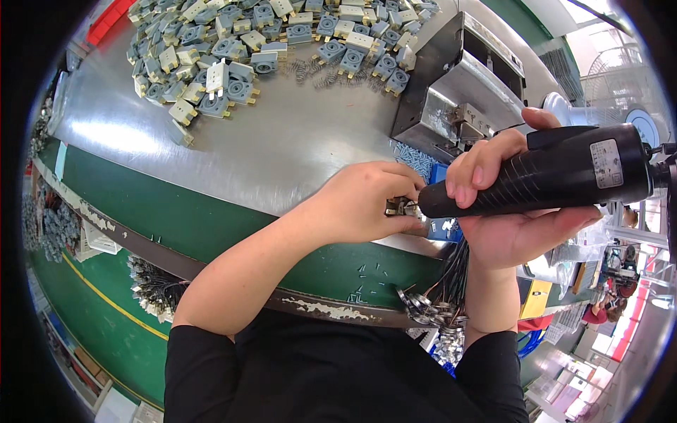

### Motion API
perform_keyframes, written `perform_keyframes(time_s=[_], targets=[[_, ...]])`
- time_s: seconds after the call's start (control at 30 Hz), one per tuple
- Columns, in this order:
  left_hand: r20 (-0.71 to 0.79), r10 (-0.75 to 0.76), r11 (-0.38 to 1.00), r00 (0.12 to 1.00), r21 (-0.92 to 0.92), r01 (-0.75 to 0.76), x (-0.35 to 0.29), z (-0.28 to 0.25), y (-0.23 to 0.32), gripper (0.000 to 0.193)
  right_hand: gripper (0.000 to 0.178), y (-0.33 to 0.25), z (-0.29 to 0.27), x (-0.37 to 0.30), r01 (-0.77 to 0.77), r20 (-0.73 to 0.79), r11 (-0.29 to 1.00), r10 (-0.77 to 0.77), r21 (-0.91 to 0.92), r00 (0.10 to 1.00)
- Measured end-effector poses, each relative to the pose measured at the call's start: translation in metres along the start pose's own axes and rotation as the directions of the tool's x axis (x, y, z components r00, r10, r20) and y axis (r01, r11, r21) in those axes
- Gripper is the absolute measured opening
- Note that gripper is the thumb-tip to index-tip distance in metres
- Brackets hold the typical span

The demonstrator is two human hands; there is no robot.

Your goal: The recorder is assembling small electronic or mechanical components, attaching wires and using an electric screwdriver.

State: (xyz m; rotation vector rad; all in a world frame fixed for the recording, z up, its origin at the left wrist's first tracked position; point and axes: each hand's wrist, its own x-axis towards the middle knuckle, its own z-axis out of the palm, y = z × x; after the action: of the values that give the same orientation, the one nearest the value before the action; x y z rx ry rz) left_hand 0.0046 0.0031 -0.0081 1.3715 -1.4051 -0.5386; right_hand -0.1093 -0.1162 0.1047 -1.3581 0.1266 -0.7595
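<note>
My right hand (pixel 497 236) is wrapped around a thick black electric screwdriver (pixel 564 168), held nearly level with its nose pointing left. My left hand (pixel 363 201) is closed on a small metal part (pixel 402 206), pinched between thumb and fingers just at the screwdriver's nose. The fingers and the tool cover most of that part, so its exact kind does not show. Whether the bit touches it is hidden too. Right beyond the left fingertips lies a heap of small silver screws (pixel 415 158). A blue tray (pixel 443 229) sits partly under the screwdriver.
Many grey and cream plastic socket housings (pixel 282 35) are piled at the back, with loose springs (pixel 321 72) beside them. A dark metal fixture (pixel 441 95) stands back right. Black cables with round metal ends (pixel 423 307) hang over the front edge. Screws (pixel 363 289) lie scattered on green matting.
</note>
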Motion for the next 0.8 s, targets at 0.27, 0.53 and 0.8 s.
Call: perform_keyframes(time_s=[0.27,0.53,0.8], targets=[[0.082,-0.083,0.994,0.993,0.083,0.076,-0.001,-0.004,0.003,0.031,0.119,0.011,-0.003,-0.007,-0.011,0.014,0.998,0.010,0.065,1.000],[0.042,-0.022,0.999,0.999,0.027,0.021,-0.001,0.002,-0.003,0.033,0.125,0.019,-0.007,-0.006,0.120,0.121,0.987,-0.132,0.102,0.984],[0.067,-0.048,0.999,0.997,0.015,0.047,0.000,0.002,-0.002,0.032,0.117,0.021,-0.007,-0.005,0.175,0.246,0.983,-0.183,0.056,0.952]])
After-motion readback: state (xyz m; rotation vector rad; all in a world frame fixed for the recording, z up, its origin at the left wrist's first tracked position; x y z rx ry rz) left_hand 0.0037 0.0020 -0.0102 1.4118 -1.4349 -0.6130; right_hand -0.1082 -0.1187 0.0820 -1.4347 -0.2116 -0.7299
